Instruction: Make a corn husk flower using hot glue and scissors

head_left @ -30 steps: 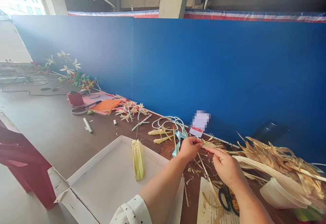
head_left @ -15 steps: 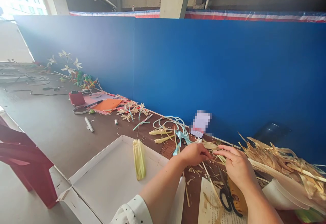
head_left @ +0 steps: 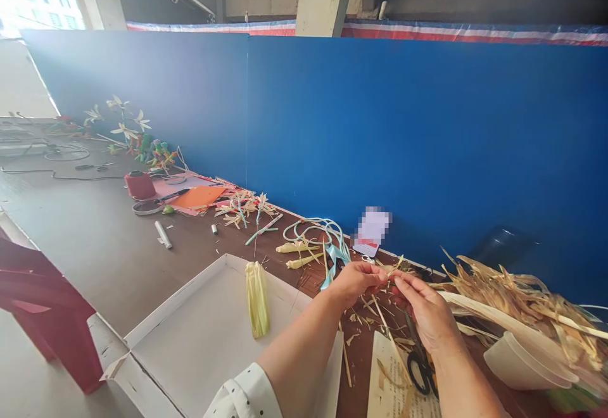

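My left hand point(head_left: 358, 282) and my right hand point(head_left: 425, 310) meet above the dark tabletop, fingertips nearly touching. Both are closed in a pinch on a thin strip of corn husk point(head_left: 398, 263), mostly hidden by the fingers. Below them lie husk scraps and a printed sheet of paper point(head_left: 380, 367). Scissors point(head_left: 418, 370) with black handles rest by my right wrist, partly covered by the forearm. Left of my left arm, a pleated yellow-green husk piece point(head_left: 257, 301) lies in a shallow white box lid point(head_left: 190, 335).
Dried husks point(head_left: 513, 291) are heaped at the right, beside a white bowl point(head_left: 522, 361). Light-blue cord point(head_left: 327, 221) and yellow husk pieces point(head_left: 297, 248) lie beyond my left hand. A blue partition point(head_left: 403, 126) stands behind the table. A dark red stool point(head_left: 42, 297) is at the left.
My right hand has moved left and its fingertips have come together with my left hand's on the husk strip. The broad husk piece between them no longer shows plainly.
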Action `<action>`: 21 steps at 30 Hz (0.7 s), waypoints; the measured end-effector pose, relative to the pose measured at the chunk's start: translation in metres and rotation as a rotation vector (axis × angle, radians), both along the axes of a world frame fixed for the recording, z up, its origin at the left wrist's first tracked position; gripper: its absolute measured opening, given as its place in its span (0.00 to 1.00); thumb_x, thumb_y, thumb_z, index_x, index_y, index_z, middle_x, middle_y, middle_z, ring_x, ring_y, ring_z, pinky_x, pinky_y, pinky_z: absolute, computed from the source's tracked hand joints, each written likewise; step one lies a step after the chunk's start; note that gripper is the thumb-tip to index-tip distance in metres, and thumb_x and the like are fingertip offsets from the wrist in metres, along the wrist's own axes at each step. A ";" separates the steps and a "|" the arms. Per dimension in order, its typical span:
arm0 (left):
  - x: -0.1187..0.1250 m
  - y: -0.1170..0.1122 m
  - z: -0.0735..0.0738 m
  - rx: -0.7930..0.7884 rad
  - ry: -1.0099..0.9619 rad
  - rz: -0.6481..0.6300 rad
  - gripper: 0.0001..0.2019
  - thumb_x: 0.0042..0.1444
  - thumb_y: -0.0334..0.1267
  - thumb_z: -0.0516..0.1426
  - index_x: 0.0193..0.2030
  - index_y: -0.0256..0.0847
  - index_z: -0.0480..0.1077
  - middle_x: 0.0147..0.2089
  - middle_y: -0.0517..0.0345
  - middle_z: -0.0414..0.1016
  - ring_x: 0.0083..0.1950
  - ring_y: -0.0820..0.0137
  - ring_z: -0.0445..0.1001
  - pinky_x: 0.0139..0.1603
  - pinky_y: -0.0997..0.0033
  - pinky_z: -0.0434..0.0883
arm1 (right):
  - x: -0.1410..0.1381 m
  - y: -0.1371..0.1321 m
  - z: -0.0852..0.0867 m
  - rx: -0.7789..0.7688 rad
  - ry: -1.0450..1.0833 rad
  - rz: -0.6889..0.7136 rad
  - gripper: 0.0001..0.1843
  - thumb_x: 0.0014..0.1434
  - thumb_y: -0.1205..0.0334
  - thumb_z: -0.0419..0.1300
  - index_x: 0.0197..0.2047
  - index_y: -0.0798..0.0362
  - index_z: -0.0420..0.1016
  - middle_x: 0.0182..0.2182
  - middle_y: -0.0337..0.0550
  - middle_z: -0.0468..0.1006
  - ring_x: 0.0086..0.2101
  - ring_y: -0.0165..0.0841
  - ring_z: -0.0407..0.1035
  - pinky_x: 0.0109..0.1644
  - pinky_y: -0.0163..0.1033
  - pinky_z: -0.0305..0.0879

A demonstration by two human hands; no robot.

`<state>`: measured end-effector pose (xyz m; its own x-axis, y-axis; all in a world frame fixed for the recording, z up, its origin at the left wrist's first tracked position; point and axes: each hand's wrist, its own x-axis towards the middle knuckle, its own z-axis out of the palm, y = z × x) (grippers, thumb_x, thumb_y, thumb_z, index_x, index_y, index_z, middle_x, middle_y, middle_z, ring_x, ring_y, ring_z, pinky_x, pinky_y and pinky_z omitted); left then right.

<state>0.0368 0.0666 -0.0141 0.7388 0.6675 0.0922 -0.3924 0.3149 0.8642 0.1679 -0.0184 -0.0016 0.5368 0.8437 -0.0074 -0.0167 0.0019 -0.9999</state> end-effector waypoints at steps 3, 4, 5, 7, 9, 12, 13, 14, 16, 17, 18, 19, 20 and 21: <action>0.001 -0.001 0.000 -0.042 -0.009 -0.003 0.20 0.35 0.48 0.67 0.29 0.33 0.72 0.26 0.59 0.67 0.27 0.78 0.62 0.33 0.73 0.59 | -0.005 0.004 -0.002 0.023 -0.010 -0.025 0.23 0.39 0.51 0.71 0.40 0.49 0.79 0.37 0.39 0.79 0.31 0.28 0.69 0.33 0.30 0.67; 0.001 -0.001 -0.001 -0.052 -0.013 -0.005 0.20 0.35 0.48 0.67 0.29 0.33 0.72 0.26 0.59 0.67 0.27 0.78 0.63 0.34 0.73 0.59 | -0.006 0.005 -0.003 0.029 -0.018 -0.034 0.23 0.39 0.51 0.71 0.40 0.49 0.79 0.38 0.39 0.79 0.31 0.28 0.69 0.33 0.30 0.66; 0.001 -0.001 -0.001 -0.061 -0.014 -0.006 0.20 0.35 0.48 0.67 0.29 0.33 0.72 0.26 0.59 0.67 0.28 0.77 0.63 0.34 0.73 0.59 | -0.006 0.006 -0.004 0.032 -0.028 -0.043 0.23 0.40 0.51 0.70 0.40 0.49 0.79 0.38 0.39 0.79 0.31 0.28 0.69 0.33 0.30 0.66; 0.002 0.000 -0.003 -0.085 -0.012 -0.010 0.20 0.35 0.48 0.68 0.29 0.33 0.72 0.27 0.59 0.67 0.28 0.77 0.64 0.35 0.72 0.60 | -0.006 0.006 -0.005 0.036 -0.059 -0.063 0.23 0.41 0.51 0.70 0.41 0.49 0.79 0.38 0.38 0.79 0.32 0.28 0.69 0.34 0.30 0.66; 0.003 0.000 -0.004 -0.104 -0.010 -0.012 0.20 0.34 0.47 0.68 0.30 0.33 0.73 0.28 0.59 0.68 0.29 0.77 0.65 0.36 0.72 0.61 | -0.006 0.006 -0.007 0.037 -0.093 -0.082 0.23 0.41 0.50 0.69 0.41 0.49 0.79 0.37 0.39 0.79 0.32 0.28 0.69 0.34 0.31 0.66; 0.004 -0.001 -0.005 -0.125 -0.015 -0.005 0.21 0.34 0.47 0.68 0.30 0.33 0.72 0.29 0.58 0.69 0.30 0.77 0.66 0.37 0.72 0.62 | -0.006 0.006 -0.008 0.039 -0.146 -0.109 0.23 0.42 0.49 0.68 0.42 0.50 0.79 0.37 0.41 0.79 0.32 0.31 0.70 0.36 0.34 0.67; 0.004 -0.001 -0.005 -0.130 -0.017 0.001 0.21 0.34 0.47 0.68 0.30 0.32 0.72 0.29 0.58 0.68 0.30 0.77 0.65 0.37 0.72 0.62 | -0.006 0.006 -0.008 0.034 -0.179 -0.118 0.23 0.43 0.48 0.68 0.42 0.50 0.79 0.38 0.41 0.79 0.33 0.32 0.70 0.37 0.35 0.67; 0.004 -0.002 -0.004 -0.134 -0.017 0.008 0.21 0.34 0.47 0.68 0.30 0.32 0.72 0.29 0.58 0.68 0.30 0.77 0.65 0.36 0.73 0.62 | -0.007 0.006 -0.007 0.024 -0.223 -0.129 0.24 0.44 0.47 0.67 0.42 0.50 0.79 0.37 0.42 0.79 0.34 0.34 0.71 0.38 0.37 0.68; 0.004 -0.004 -0.002 -0.130 -0.011 0.027 0.21 0.34 0.47 0.68 0.29 0.32 0.72 0.27 0.59 0.67 0.29 0.78 0.64 0.35 0.73 0.61 | -0.008 0.005 -0.005 -0.008 -0.345 -0.158 0.24 0.46 0.45 0.64 0.42 0.50 0.79 0.37 0.43 0.80 0.35 0.37 0.72 0.42 0.41 0.68; 0.004 -0.005 -0.001 -0.126 -0.006 0.036 0.21 0.33 0.47 0.68 0.28 0.32 0.72 0.27 0.59 0.67 0.28 0.78 0.63 0.35 0.73 0.60 | -0.009 0.004 -0.003 -0.026 -0.417 -0.173 0.23 0.47 0.44 0.63 0.42 0.50 0.79 0.36 0.44 0.80 0.36 0.38 0.72 0.43 0.42 0.67; 0.004 -0.006 0.000 -0.123 0.000 0.048 0.21 0.33 0.47 0.68 0.28 0.32 0.71 0.26 0.60 0.66 0.28 0.78 0.63 0.34 0.73 0.60 | -0.010 0.003 -0.001 -0.038 -0.491 -0.183 0.23 0.48 0.44 0.62 0.42 0.50 0.79 0.36 0.45 0.80 0.37 0.39 0.72 0.45 0.44 0.66; 0.004 -0.006 0.000 -0.122 0.004 0.060 0.21 0.33 0.48 0.68 0.28 0.32 0.71 0.25 0.60 0.66 0.28 0.78 0.62 0.34 0.73 0.60 | -0.012 0.003 0.000 -0.038 -0.563 -0.188 0.22 0.49 0.44 0.61 0.41 0.50 0.80 0.36 0.46 0.80 0.38 0.41 0.72 0.46 0.45 0.66; 0.005 -0.007 0.001 -0.122 0.008 0.072 0.21 0.33 0.48 0.68 0.28 0.32 0.71 0.25 0.60 0.66 0.28 0.78 0.62 0.34 0.73 0.59 | -0.013 0.002 0.002 -0.023 -0.633 -0.192 0.22 0.49 0.45 0.60 0.41 0.51 0.80 0.37 0.47 0.80 0.39 0.41 0.72 0.48 0.46 0.65; 0.005 -0.007 0.001 -0.123 0.009 0.084 0.21 0.33 0.48 0.68 0.27 0.32 0.71 0.24 0.60 0.65 0.27 0.78 0.61 0.33 0.73 0.59 | -0.015 0.002 0.003 0.005 -0.699 -0.194 0.21 0.50 0.45 0.59 0.40 0.51 0.80 0.38 0.47 0.80 0.40 0.42 0.72 0.49 0.47 0.65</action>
<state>0.0420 0.0598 -0.0132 0.6803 0.7330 -0.0004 -0.4140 0.3846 0.8250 0.1530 -0.0164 0.0013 0.5551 0.7317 0.3956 0.6272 -0.0558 -0.7769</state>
